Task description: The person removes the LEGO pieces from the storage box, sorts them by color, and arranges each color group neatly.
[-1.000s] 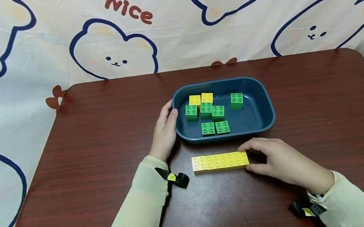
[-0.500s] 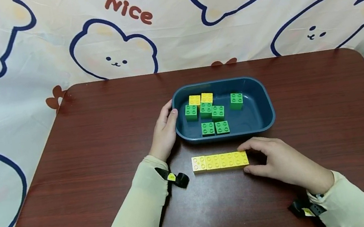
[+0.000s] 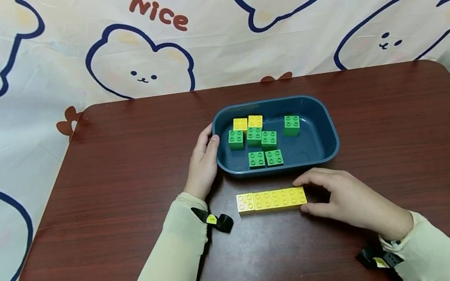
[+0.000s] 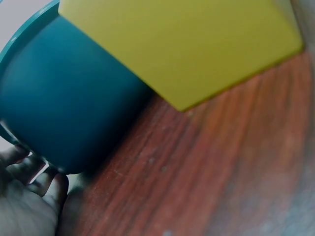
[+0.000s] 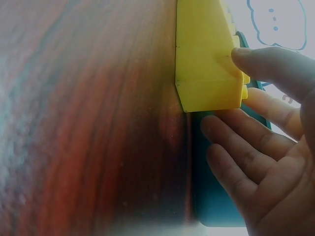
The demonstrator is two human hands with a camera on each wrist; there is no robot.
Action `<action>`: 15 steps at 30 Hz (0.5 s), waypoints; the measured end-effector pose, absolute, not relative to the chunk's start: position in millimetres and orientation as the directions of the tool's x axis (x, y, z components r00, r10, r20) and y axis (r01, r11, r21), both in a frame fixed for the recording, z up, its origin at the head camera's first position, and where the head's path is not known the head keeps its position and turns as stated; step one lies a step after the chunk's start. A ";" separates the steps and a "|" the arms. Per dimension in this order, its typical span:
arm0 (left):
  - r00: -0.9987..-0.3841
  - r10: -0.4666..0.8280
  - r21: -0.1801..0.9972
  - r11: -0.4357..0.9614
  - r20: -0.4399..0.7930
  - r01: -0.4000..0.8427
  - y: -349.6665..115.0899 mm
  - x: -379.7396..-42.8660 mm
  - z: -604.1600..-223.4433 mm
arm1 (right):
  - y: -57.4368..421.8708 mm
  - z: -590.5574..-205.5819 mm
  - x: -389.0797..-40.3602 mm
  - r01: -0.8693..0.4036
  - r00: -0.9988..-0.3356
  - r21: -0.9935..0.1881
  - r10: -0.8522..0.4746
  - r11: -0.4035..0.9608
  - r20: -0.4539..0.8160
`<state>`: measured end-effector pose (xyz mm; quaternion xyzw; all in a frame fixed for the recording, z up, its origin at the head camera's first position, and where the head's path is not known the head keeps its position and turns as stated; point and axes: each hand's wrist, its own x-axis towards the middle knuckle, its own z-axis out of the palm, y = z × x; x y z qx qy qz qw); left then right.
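In the head view, a row of several yellow toy building bricks [image 3: 262, 202] lies end to end on the table, studs up. My right hand [image 3: 347, 202] pinches the brick at the right end of this row, forefinger at the far side and thumb at the near side. The right wrist view shows the thumb [image 5: 263, 61] against the yellow side, the other fingers spread beyond the brick's end. My left hand [image 3: 203, 161] grips the left end of a dark blue tray [image 3: 314, 143], thumb at the rim.
Inside the tray lie several green bricks [image 3: 268, 140] and two yellow bricks [image 3: 255, 121]. The brown wooden table [image 3: 133, 174] extends around it. Behind the table hangs a printed cloth [image 3: 215, 24].
My right thumb has shifted very slightly left along the near side of the end brick. The left hand, tray and row of bricks stay in place.
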<state>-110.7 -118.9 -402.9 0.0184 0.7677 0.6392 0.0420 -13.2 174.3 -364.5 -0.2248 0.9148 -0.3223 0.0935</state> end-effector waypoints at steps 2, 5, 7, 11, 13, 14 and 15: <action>-0.996 0.081 0.983 0.183 -0.044 -0.029 -119.1 -110.7 -402.7 | 174.2 -364.4 -13.2 -0.352 -0.882 -0.631 -0.471 0.692 -0.025; -0.996 0.079 0.983 0.184 -0.045 -0.030 -119.1 -110.4 -402.4 | 174.3 -364.0 -13.0 -0.356 -0.881 -0.629 -0.472 0.691 -0.019; -0.996 0.079 0.983 0.183 -0.045 -0.029 -118.9 -110.1 -402.6 | 174.4 -363.9 -12.8 -0.360 -0.881 -0.630 -0.472 0.688 -0.013; -0.996 0.078 0.983 0.181 -0.044 -0.030 -118.3 -109.7 -402.7 | 175.0 -363.9 -12.6 -0.371 -0.881 -0.629 -0.474 0.683 0.004; -0.996 0.077 0.983 0.179 -0.043 -0.029 -118.2 -109.9 -402.9 | 175.3 -363.8 -12.5 -0.377 -0.880 -0.627 -0.474 0.682 0.014; -0.996 0.076 0.984 0.178 -0.042 -0.028 -118.2 -110.1 -403.2 | 175.5 -363.6 -12.4 -0.380 -0.880 -0.626 -0.474 0.681 0.019; -0.996 0.077 0.984 0.177 -0.040 -0.026 -118.3 -110.2 -403.5 | 175.6 -363.3 -12.4 -0.383 -0.880 -0.626 -0.474 0.679 0.025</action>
